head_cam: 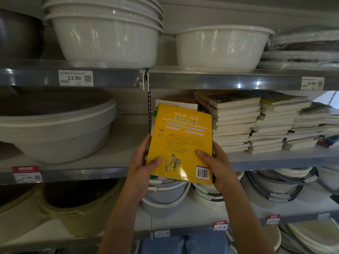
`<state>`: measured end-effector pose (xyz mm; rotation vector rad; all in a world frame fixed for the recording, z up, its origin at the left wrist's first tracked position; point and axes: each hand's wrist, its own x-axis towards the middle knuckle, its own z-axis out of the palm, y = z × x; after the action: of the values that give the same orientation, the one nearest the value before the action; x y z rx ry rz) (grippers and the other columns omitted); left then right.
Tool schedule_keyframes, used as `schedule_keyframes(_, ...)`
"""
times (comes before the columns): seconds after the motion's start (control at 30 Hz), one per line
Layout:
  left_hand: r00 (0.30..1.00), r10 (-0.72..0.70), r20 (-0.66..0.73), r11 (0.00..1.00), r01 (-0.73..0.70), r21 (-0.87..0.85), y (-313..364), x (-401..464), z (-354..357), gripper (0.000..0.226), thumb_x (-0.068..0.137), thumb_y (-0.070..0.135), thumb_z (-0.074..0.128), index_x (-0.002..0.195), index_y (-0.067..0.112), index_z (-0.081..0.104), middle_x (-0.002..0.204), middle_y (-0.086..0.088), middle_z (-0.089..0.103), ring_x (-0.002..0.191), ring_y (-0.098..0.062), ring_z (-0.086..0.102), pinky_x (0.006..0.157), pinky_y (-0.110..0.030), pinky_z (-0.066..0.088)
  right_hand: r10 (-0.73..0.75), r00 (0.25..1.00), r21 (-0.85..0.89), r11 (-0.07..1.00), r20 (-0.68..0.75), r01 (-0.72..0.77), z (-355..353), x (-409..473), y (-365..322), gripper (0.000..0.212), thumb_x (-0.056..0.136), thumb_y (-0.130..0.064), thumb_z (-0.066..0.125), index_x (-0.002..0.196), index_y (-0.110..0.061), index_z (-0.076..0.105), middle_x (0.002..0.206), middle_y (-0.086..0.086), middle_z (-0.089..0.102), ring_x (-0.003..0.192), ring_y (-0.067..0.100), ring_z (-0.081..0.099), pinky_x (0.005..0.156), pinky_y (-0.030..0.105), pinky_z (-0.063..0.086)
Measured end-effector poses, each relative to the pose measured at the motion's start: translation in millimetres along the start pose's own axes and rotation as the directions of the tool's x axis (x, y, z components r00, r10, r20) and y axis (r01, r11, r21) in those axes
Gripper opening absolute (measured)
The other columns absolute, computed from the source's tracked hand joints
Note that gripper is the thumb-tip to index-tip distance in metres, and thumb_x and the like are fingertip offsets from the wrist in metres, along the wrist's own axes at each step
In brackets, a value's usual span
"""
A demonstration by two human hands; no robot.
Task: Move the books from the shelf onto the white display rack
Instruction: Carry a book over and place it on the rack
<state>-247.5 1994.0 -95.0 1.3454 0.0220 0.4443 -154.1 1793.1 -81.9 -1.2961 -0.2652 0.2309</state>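
Hands [180, 167] round upright yellow book [180, 142]

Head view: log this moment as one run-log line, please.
stage: pickup | left hand: grips yellow book | right hand: grips same book | book stacks: on shelf | display rack: not in view

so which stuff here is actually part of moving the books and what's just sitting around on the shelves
Part of the job:
- yellow book, on top of the bundle held by both hands
- left hand
- right hand
- book stacks on the middle shelf

Just there:
- white basins above
- grey basins at left
- price tags

The white display rack is not in view.
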Motion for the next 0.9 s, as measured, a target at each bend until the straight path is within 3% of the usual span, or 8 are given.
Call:
schedule_keyframes(0.1,0.998,-0.036,0.042,0.999,0.036,0.003,-1,-10,5,0.076,0.079,0.009,0.075,0.142,0.039,0.043,0.130,0.002,0.066,0.120,-0.024,0.063,0.096,-0.050,0.053,-0.115,0.993,-0.035,0.993,-0.023,0.115,-10,-19,1,0.052,0.077,-0.015,0.073,0.126,-0.023,0.057,0.112,0.005,0.073,0.095,0.028,0.073,0.077,0.047,0.059)
schedule_keyframes(0.2,0.992,-0.104,0.067,0.994,0.105,-0.018,1,-21,24,0.069,0.078,0.018,0.077,0.133,0.045,0.046,0.121,0.006,0.071,0.109,-0.024,0.068,0.077,-0.042,0.058,-0.203,0.979,-0.053,0.978,-0.013,0.202,-29,-43,1,0.055,0.076,-0.016,0.070,0.129,-0.021,0.054,0.116,0.006,0.072,0.100,0.029,0.071,0.079,0.045,0.060)
schedule_keyframes(0.27,0.995,-0.098,0.032,0.993,0.096,0.062,-4,-31,49,0.057,0.080,0.030,0.070,0.129,0.049,0.048,0.118,0.014,0.071,0.104,-0.013,0.070,0.079,-0.039,0.058,-0.239,0.971,-0.078,0.968,-0.021,0.237,-45,-61,1,0.057,0.077,-0.015,0.071,0.131,-0.021,0.054,0.116,0.006,0.071,0.100,0.030,0.071,0.079,0.046,0.060)
schedule_keyframes(0.37,0.998,-0.060,0.013,0.990,0.058,0.126,-19,-51,91,0.046,0.085,0.030,0.069,0.124,0.048,0.052,0.110,0.022,0.070,0.098,-0.003,0.070,0.076,-0.030,0.058,-0.257,0.965,-0.107,0.962,-0.048,0.251,-78,-89,-2,0.056,0.079,-0.012,0.070,0.133,-0.020,0.053,0.117,0.007,0.071,0.101,0.029,0.071,0.079,0.046,0.060)
schedule_keyframes(0.53,0.995,-0.055,0.088,0.992,0.045,0.118,-42,-86,158,0.063,0.081,0.038,0.076,0.138,0.042,0.048,0.122,0.014,0.068,0.109,-0.013,0.067,0.087,-0.044,0.057,-0.155,0.972,-0.092,0.986,-0.174,0.141,-147,-146,-15,0.044,0.077,-0.017,0.070,0.120,-0.020,0.060,0.110,0.005,0.074,0.096,0.029,0.072,0.073,0.040,0.060)
schedule_keyframes(0.73,0.972,-0.080,0.221,0.996,0.071,0.049,-62,-142,247,0.051,0.088,0.015,0.068,0.130,0.038,0.052,0.113,0.014,0.073,0.100,-0.013,0.071,0.071,-0.027,0.059,0.038,0.944,0.048,0.999,-0.329,-0.023,-234,-226,-38,0.025,0.093,-0.024,0.056,0.117,-0.020,0.064,0.106,0.004,0.076,0.094,0.028,0.073,0.078,0.044,0.059)
schedule_keyframes(0.9,0.934,-0.141,0.327,0.990,0.139,0.031,-79,-192,317,0.058,0.080,0.023,0.072,0.131,0.040,0.050,0.117,0.014,0.071,0.106,-0.014,0.070,0.080,-0.034,0.060,0.060,0.906,0.096,0.995,-0.420,-0.021,-302,-296,-46,0.044,0.080,-0.023,0.064,0.122,-0.011,0.060,0.109,0.011,0.074,0.095,0.032,0.072,0.076,0.045,0.061)
